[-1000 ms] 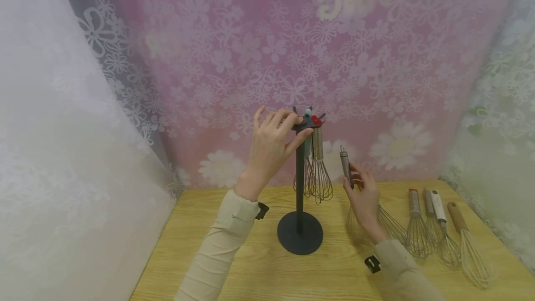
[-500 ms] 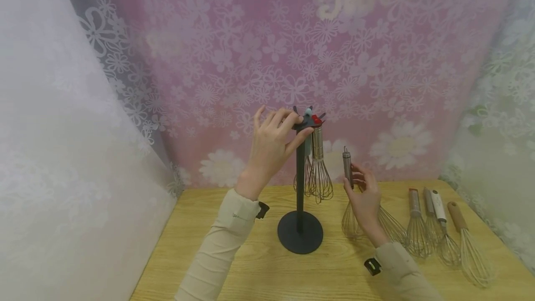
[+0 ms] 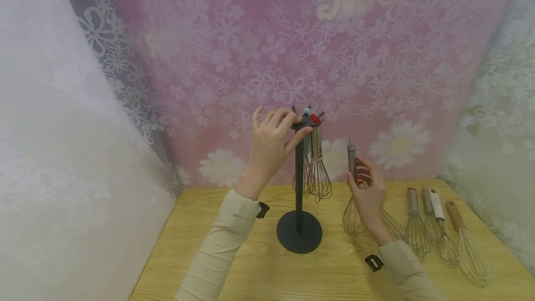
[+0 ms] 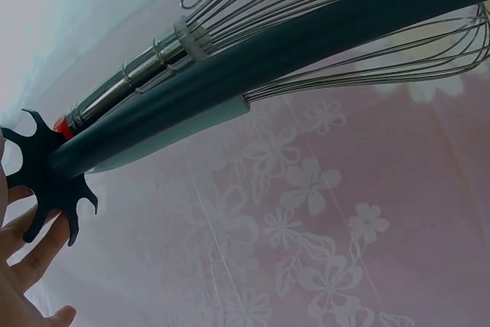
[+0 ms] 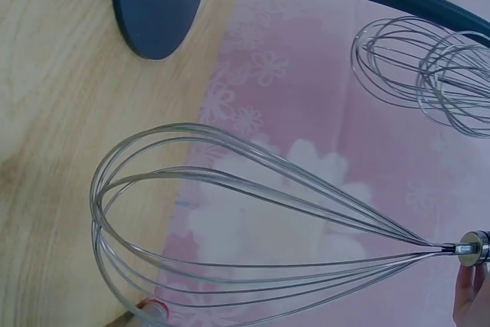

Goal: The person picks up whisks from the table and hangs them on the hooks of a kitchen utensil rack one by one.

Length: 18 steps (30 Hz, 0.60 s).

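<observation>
My left hand [image 3: 269,147] grips the top of a black stand [image 3: 299,185], thumb on the near side; its hooked top [image 4: 38,166] shows in the left wrist view. A silver whisk [image 3: 316,145] with a red end and a pale blue-handled whisk [image 4: 176,135] hang from it. Right of the stand, my right hand [image 3: 368,196] holds a steel-handled whisk [image 3: 352,157] upright, loop at the top, wires down. In the right wrist view its wire head [image 5: 253,181] spans the middle, and fingers [image 5: 472,292] touch the handle at the right edge.
Several whisks lie on the wooden table [image 3: 251,264] at the right, among them a white-handled one [image 3: 437,206] and a wooden-handled one [image 3: 455,215]. Another whisk [image 3: 393,224] lies partly behind my right hand. A flowered pink cloth [image 3: 234,73] hangs behind.
My right hand has shifted slightly right and up with the steel whisk, which now stands more upright. A red-ended handle has come into view behind its fingers. My left hand stays on the stand.
</observation>
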Available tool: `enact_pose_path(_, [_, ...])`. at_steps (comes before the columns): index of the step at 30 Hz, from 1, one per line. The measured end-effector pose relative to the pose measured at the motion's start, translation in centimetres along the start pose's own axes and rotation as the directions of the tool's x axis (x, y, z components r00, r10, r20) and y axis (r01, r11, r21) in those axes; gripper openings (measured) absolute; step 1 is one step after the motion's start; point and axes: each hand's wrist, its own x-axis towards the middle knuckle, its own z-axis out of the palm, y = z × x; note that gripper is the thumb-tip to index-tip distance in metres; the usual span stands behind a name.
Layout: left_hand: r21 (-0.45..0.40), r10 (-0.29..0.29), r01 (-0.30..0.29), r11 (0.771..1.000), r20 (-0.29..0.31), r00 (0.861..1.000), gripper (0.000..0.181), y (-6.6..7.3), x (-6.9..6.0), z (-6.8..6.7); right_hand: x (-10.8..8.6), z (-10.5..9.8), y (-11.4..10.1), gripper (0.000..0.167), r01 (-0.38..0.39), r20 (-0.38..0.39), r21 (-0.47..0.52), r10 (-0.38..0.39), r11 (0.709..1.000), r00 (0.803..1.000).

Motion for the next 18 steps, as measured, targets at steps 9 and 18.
enact_pose_path(9, [0.034, -0.003, 0.004, 0.999, -0.026, 1.000, 0.030, 0.2, 0.0, 0.1, 1.1, -0.4, -1.3, 0.046, 0.064, 0.002, 0.040, -0.064, 0.997, 0.998])
enact_pose_path(18, [0.087, 0.009, -0.004, 0.996, -0.059, 0.998, 0.030, 0.5, 0.1, 0.3, 2.4, -0.4, -3.5, 0.045, 0.110, 0.003, 0.071, -0.110, 0.991, 0.994])
